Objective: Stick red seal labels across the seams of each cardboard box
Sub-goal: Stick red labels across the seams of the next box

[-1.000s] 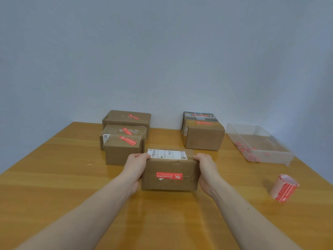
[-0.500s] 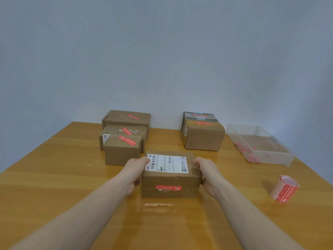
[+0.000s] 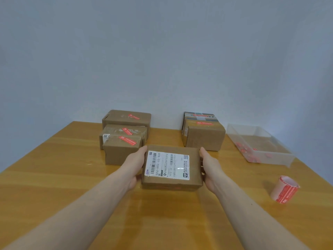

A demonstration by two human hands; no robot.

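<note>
A small cardboard box [image 3: 172,183] with a white shipping label on top lies flat on the wooden table [image 3: 54,177] in the middle. My left hand [image 3: 134,165] grips its left side and my right hand [image 3: 210,166] grips its right side. The box's red seal label shows only as a faint red strip on the near face. A roll of red seal labels [image 3: 284,189] stands on the table to the right, apart from both hands.
Three labelled cardboard boxes [image 3: 124,141] cluster at the back left, each with a red seal on top. Two more boxes [image 3: 203,134] stand at the back centre-right. A clear plastic bin [image 3: 259,145] with red scraps sits at the far right.
Both hands have tipped the box away from me. Its shipping-label face now points up and the face with the red seal has turned down toward the near side.
</note>
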